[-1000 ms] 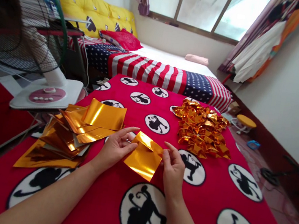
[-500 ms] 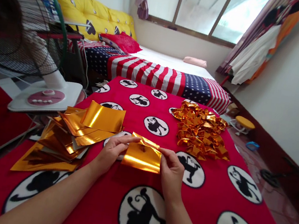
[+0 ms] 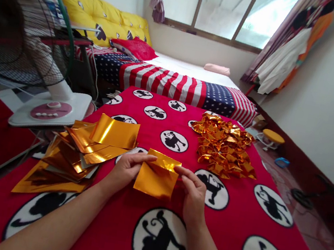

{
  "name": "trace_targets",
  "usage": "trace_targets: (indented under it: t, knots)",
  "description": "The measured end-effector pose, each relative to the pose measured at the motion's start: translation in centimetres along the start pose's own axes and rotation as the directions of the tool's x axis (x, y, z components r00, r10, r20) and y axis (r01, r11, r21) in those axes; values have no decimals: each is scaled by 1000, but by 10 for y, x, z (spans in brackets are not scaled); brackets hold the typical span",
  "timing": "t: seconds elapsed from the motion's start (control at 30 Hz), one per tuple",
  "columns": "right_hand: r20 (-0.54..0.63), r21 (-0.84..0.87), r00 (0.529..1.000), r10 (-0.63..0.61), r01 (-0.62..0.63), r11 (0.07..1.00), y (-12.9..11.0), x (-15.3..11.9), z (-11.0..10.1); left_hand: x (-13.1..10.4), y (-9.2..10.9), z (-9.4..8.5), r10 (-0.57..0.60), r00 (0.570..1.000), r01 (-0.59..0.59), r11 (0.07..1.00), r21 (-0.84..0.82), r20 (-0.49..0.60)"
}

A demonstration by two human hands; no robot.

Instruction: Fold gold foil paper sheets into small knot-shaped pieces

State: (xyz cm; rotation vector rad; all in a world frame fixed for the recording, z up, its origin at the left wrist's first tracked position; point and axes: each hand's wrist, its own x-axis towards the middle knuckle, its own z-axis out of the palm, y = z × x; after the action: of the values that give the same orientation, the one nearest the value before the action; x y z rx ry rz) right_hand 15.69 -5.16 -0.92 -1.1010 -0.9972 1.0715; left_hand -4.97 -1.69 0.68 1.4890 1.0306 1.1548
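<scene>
Gold foil sheet [image 3: 155,182], as I watch remotely, is pinched in the left hand [image 3: 126,169]. The right hand [image 3: 196,190] touches its edge; I cannot tell whether it grips.

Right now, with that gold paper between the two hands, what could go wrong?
The gold paper has a crease across it, with the left hand at one edge and the right hand at the other; uneven pressure might leave it crooked.
The stack of gold sheets lies loose and uneven near the fan, so a draft might shift some.
The crumpled gold pieces lie heaped beyond the right hand; a wide sweep might scatter a few.
</scene>
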Motion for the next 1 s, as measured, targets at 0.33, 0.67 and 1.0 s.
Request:
trace_targets:
  t: [0.33, 0.67, 1.0]
  knots:
    - [130, -96, 991, -28, 41, 995, 1, -1, 7, 2, -1, 1, 6, 995, -14, 997, 81, 97]
    - [151, -244, 987, -54, 90, 966, 8, 1, 8, 4, -5, 4, -2, 994, -22, 978, 209, 111]
    - [160, -230, 987, -30, 67, 971, 7, 2, 7, 5, -9, 2, -32, 988, 7, 987, 163, 148]
